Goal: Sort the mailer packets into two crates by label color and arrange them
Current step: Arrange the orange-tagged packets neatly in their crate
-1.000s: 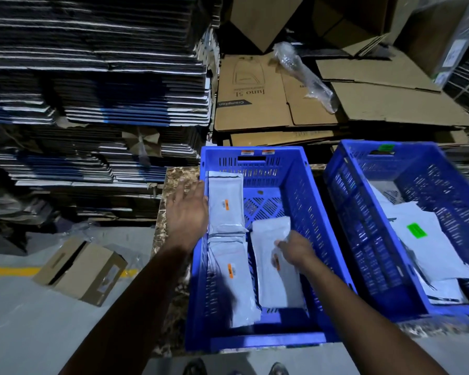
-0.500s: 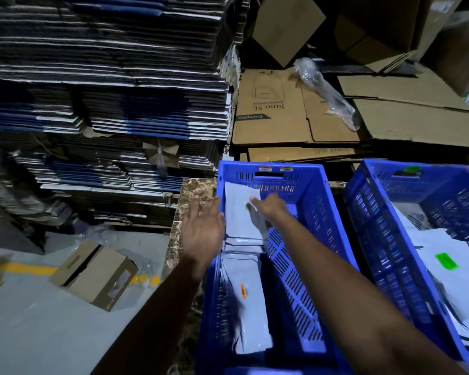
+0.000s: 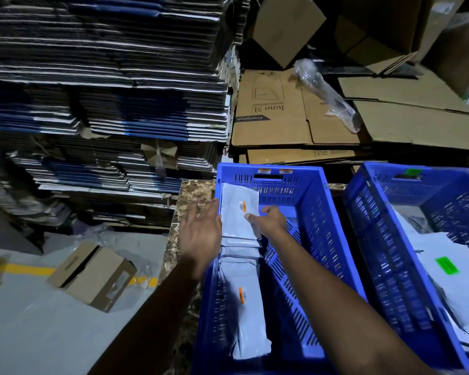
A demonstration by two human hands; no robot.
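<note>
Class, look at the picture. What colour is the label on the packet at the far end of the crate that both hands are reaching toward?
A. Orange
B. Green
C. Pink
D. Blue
A: the far packet in the left crate bears an orange label; the right hand touches it, and the green label sits in the other crate.
</note>
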